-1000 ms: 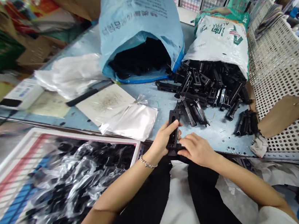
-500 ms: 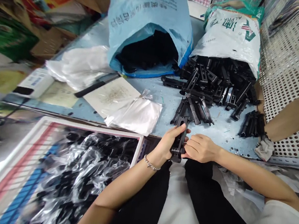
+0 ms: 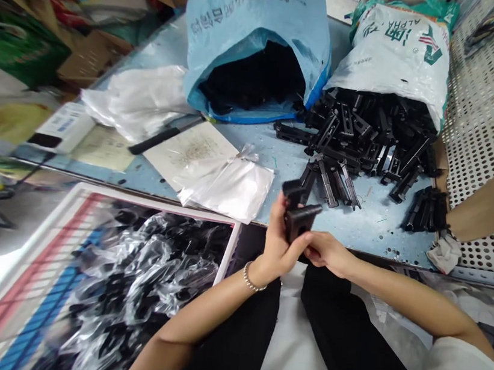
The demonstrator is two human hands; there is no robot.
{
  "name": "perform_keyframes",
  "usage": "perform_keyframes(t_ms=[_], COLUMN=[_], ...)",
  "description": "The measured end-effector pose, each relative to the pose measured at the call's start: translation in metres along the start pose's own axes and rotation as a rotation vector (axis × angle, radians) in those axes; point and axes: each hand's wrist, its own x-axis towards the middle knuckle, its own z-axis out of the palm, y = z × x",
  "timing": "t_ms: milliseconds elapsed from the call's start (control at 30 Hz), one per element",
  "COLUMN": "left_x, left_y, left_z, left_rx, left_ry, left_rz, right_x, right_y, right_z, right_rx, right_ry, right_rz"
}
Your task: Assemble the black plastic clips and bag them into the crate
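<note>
My left hand (image 3: 282, 241), with a beaded bracelet at the wrist, is closed around a black plastic part (image 3: 299, 219) above the table's front edge. The part is tilted, and two prongs or arms of it stick up out of my grip. My right hand (image 3: 327, 251) has its fingers curled against the lower end of the same part; its fingertips are partly hidden behind my left hand. Just beyond, a few slim black parts (image 3: 331, 184) lie on the blue table (image 3: 369, 225). Many similar ones (image 3: 372, 135) spill from a white and green sack (image 3: 396, 53).
A blue sack (image 3: 260, 17) lies open with dark contents. Flat clear plastic bags (image 3: 233, 186) rest on cardboard. At lower left, a white crate (image 3: 232, 250) holds black pieces in clear bags. A perforated white panel (image 3: 492, 120) borders the right, beside a small black bundle (image 3: 426, 210).
The black part has been turned and tilted in my left hand, and its prongs now stand up. My right hand has shifted slightly to its lower end. The view has moved a little.
</note>
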Motion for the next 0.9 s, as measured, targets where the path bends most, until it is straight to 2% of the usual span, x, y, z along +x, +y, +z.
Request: perform_keyframes(t_ms=[67, 233, 300, 433, 500, 567, 633, 700, 800, 900], left_x=[0.004, 0.016, 0.016, 0.015, 0.016, 0.018, 0.020, 0.020, 0.020, 0.024], left_y=[0.004, 0.014, 0.014, 0.013, 0.012, 0.011, 0.009, 0.005, -0.004, -0.012], left_z=[-0.003, -0.001, -0.001, -0.006, -0.007, -0.006, -0.003, 0.001, -0.001, -0.009], left_rx=[-0.007, -0.163, -0.164, -0.141, -0.163, -0.167, -0.137, -0.109, -0.118, -0.122], left_ry=[-0.043, -0.113, -0.101, -0.057, -0.084, -0.100, -0.085, -0.055, -0.003, 0.047], left_rz=[-0.008, -0.219, -0.197, -0.088, -0.165, -0.257, -0.270, -0.222, -0.156, -0.140], right_x=[0.001, 0.010, 0.012, 0.012, 0.012, 0.011, 0.011, 0.013, 0.019, 0.028], right_y=[-0.002, -0.005, -0.004, -0.007, -0.012, -0.015, -0.016, -0.013, -0.005, 0.001], right_z=[-0.003, -0.016, -0.012, -0.004, -0.006, -0.012, -0.016, -0.017, -0.011, 0.003], right_rx=[0.015, -0.335, -0.268, 0.064, -0.026, -0.218, -0.320, -0.236, 0.089, 0.253], right_ry=[-0.076, -0.012, -0.054, -0.249, -0.209, -0.073, -0.005, -0.063, -0.139, -0.083], right_rz=[0.017, -0.277, -0.215, 0.060, 0.032, -0.076, -0.114, -0.025, 0.135, 0.202])
